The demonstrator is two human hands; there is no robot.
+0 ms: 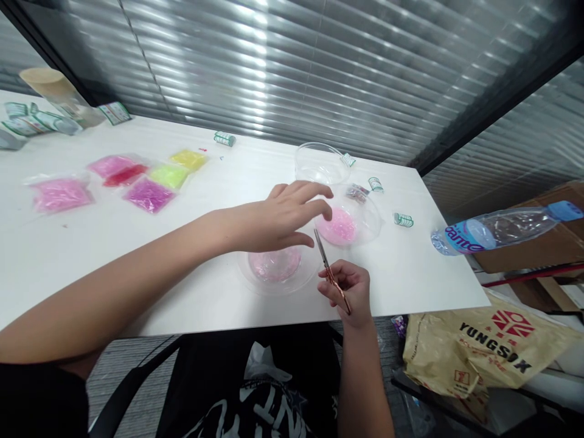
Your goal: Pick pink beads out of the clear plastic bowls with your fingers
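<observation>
My left hand (283,214) reaches across the white table (182,255), fingers spread and slightly curled, hovering over two clear plastic bowls. The near bowl (276,267) holds pale pink material. The far bowl (353,222) holds brighter pink material, and my fingertips are at its left rim. My right hand (349,292) sits at the table's front edge, closed on copper-coloured tweezers (329,267) whose tips point up toward the far bowl. A third, empty clear bowl (320,161) stands behind.
Several bags of pink, red, green and yellow material (137,179) lie at the left. Small green-striped rolls (404,219) are scattered about. A water bottle (497,228) juts in at right, above a yellow bag (479,356). A cardboard tube (57,91) stands far left.
</observation>
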